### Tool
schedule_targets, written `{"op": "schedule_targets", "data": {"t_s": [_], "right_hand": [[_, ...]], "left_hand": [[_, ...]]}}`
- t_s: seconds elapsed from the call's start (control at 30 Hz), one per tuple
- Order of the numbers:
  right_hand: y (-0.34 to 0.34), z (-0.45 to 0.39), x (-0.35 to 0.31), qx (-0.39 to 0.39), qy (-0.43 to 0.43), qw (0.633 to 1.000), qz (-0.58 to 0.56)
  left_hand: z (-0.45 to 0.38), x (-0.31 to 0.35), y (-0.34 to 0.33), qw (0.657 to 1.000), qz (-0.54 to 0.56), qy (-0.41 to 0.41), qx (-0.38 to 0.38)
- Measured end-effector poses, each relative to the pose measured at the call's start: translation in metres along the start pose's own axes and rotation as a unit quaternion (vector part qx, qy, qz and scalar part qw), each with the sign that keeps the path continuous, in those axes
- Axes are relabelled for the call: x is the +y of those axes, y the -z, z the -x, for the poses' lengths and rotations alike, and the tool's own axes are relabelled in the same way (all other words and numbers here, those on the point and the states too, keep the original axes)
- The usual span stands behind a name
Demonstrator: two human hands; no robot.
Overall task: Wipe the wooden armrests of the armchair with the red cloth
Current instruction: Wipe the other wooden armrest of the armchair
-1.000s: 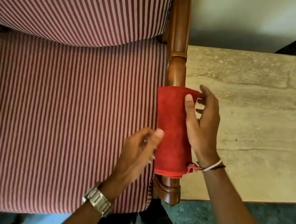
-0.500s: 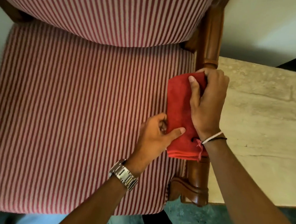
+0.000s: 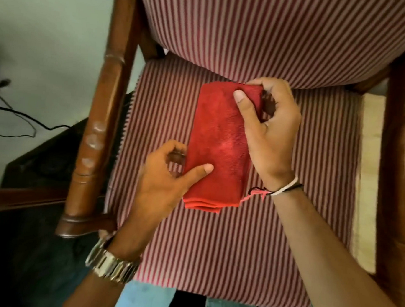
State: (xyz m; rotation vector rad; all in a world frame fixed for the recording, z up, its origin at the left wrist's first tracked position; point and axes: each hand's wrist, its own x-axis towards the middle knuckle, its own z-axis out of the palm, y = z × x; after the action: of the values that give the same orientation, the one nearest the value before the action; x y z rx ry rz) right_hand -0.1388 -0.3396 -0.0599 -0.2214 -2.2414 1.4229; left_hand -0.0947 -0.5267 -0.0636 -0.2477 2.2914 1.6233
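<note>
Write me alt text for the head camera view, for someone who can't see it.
Seen from above, two bare hands hold a folded red cloth over the striped seat cushion of an armchair: the right hand pinches its far end, the left hand its near edge. Wooden armrests flank the seat, the left armrest fully visible.

A home sitting room, judging by the striped upholstered armchair [image 3: 228,226] with turned wooden armrests [image 3: 99,123] and a loose cable [image 3: 14,115].

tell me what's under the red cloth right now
The striped seat cushion shows all around the folded cloth, held by the left hand and right hand. Neither armrest is beneath it. Whether it rests on the seat cannot be told.
</note>
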Motion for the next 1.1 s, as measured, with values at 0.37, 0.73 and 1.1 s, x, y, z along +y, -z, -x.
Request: {"op": "schedule_targets", "data": {"t_s": [0.37, 0.73, 1.1], "right_hand": [[-0.136, -0.011, -0.069, -0.165, -0.069, 0.961, -0.21], [-0.178, 0.037, -0.018, -0.155, -0.094, 0.982, -0.048], [-0.165, 0.145, 0.095, -0.276, 0.069, 0.858, 0.428]], "left_hand": [[0.001, -0.007, 0.161, 0.977, -0.108, -0.033, 0.181], [-0.012, -0.048, 0.183, 0.931, -0.339, -0.003, 0.135], [-0.051, -0.051, 0.122, 0.857, -0.502, -0.114, 0.03]]}}
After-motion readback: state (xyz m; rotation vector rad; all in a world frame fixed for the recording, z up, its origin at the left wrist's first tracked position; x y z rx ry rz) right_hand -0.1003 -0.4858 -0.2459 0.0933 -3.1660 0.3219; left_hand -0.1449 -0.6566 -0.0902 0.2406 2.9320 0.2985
